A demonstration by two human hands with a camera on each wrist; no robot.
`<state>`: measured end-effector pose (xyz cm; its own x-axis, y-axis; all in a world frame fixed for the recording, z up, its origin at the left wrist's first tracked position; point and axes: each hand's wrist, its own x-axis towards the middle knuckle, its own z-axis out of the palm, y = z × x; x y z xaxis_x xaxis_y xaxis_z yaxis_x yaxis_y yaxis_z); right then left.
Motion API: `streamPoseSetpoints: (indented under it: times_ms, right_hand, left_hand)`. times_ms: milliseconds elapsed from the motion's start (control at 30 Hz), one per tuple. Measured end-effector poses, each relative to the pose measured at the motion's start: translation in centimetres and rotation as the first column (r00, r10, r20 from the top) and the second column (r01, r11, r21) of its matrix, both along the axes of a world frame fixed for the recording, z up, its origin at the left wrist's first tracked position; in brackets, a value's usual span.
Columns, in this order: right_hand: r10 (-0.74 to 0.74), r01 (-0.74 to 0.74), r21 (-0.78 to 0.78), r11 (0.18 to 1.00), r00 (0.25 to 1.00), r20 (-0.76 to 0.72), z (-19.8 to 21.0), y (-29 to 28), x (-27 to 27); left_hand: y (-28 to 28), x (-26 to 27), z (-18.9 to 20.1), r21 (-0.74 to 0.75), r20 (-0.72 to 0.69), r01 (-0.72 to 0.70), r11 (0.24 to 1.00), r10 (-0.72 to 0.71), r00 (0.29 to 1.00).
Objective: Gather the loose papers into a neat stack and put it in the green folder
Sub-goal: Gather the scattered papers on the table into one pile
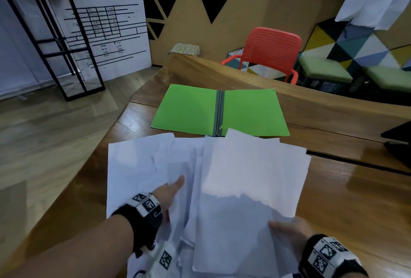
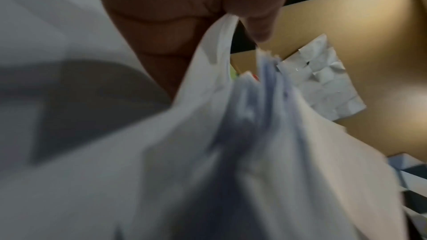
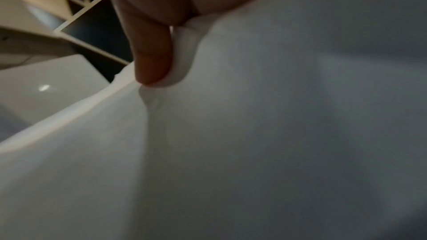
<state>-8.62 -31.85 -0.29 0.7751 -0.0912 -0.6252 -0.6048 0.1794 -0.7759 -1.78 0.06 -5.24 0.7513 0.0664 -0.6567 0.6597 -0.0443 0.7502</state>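
Note:
The green folder (image 1: 191,108) lies open and flat on the wooden table (image 1: 347,197), just beyond the papers. Several white loose papers (image 1: 249,173) form an uneven, fanned bundle in front of it, partly lifted, and their far edge overlaps the folder's near edge. My left hand (image 1: 174,187) holds the bundle's left side, thumb on top and fingers hidden beneath; the left wrist view shows sheets (image 2: 242,116) pinched under the thumb of this left hand (image 2: 233,19). My right hand (image 1: 287,230) grips the bundle's near right corner, and its thumb (image 3: 152,57) presses a sheet (image 3: 277,116).
A raised wooden ledge (image 1: 244,73) runs behind the folder. A red chair (image 1: 271,53) and green stools (image 1: 324,70) stand beyond it. A dark object (image 1: 398,142) sits at the table's right edge. A black metal frame (image 1: 55,44) stands on the floor at left.

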Motion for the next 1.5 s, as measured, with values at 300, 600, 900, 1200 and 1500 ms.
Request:
streamPoseSetpoints:
  times_ms: [300,600,900,1200,1500]
  right_hand:
    - [-0.010,0.011,-0.023,1.000,0.998,0.061,-0.6,0.3,2.9]
    - [0.045,-0.047,-0.096,0.994,0.999,-0.030,-0.8,2.4,5.3]
    - [-0.114,0.051,-0.396,0.917,0.984,-0.137,-3.2,-0.9,3.8]
    - [-0.064,-0.002,-0.389,0.921,0.985,-0.158,-2.1,-0.6,2.4]
    - [0.063,-0.031,-0.352,0.936,0.995,0.081,2.3,0.1,4.7]
  left_hand:
    - [-3.5,-1.8,6.8,-0.136,0.251,0.286,0.949,-0.246,0.936]
    - [-5.1,0.8,7.6,0.306,0.052,0.357,0.883,-0.390,0.919]
    - [0.2,-1.0,5.4,0.629,-0.138,0.162,0.761,-0.096,0.986]
    - [1.0,-1.2,6.3,0.720,-0.276,0.503,0.479,-0.466,0.840]
    - [-1.5,2.0,12.5,0.738,-0.001,0.367,0.566,-0.544,0.839]
